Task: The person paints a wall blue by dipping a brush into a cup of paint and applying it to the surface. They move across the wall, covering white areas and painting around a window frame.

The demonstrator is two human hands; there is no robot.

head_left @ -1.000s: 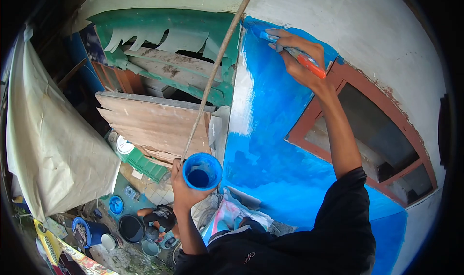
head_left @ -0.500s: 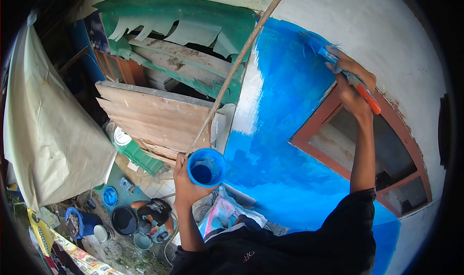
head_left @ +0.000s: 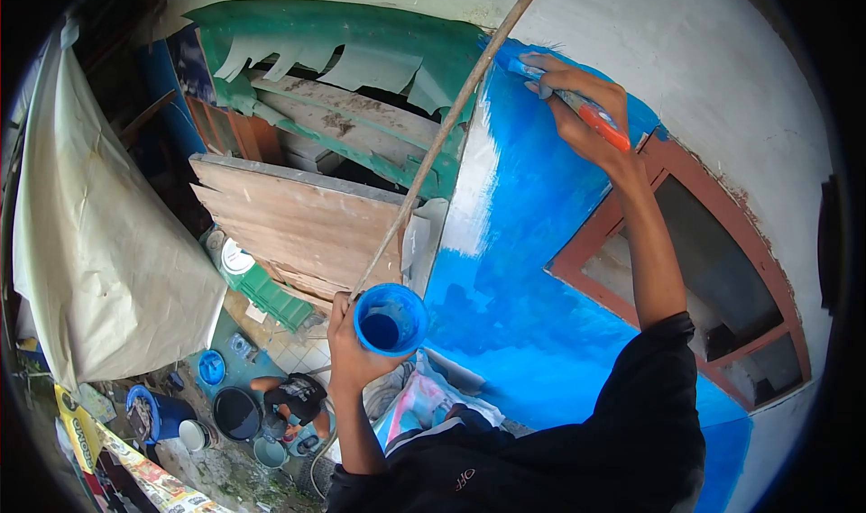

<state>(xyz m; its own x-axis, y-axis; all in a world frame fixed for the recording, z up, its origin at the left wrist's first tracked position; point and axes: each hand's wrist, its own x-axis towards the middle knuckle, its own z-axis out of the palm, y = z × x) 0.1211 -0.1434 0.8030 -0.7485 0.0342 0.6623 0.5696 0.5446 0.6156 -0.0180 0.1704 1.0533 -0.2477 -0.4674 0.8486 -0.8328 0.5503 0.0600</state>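
Observation:
My right hand (head_left: 585, 107) is raised and shut on a paintbrush (head_left: 574, 100) with an orange handle; its blue bristles press on the wall at the upper edge of the fresh blue paint (head_left: 532, 233). My left hand (head_left: 354, 346) grips a small blue cup (head_left: 390, 318) with blue paint inside, held low in front of me. Next to that cup runs a thin bamboo pole (head_left: 433, 148), slanting up to the top of the view. The white unpainted wall (head_left: 704, 53) lies above and to the right of the brush.
A red-brown window frame (head_left: 686, 242) sits in the wall below my right arm. Wooden boards (head_left: 298, 220) and a green awning (head_left: 334, 44) are to the left. Far below, a crouching person (head_left: 293, 400) works among paint buckets (head_left: 236, 412). A pale tarp (head_left: 99, 242) hangs at left.
My right hand swept the brush right along the paint's upper edge, then back left to near the pole. The cup in my left hand stayed almost still.

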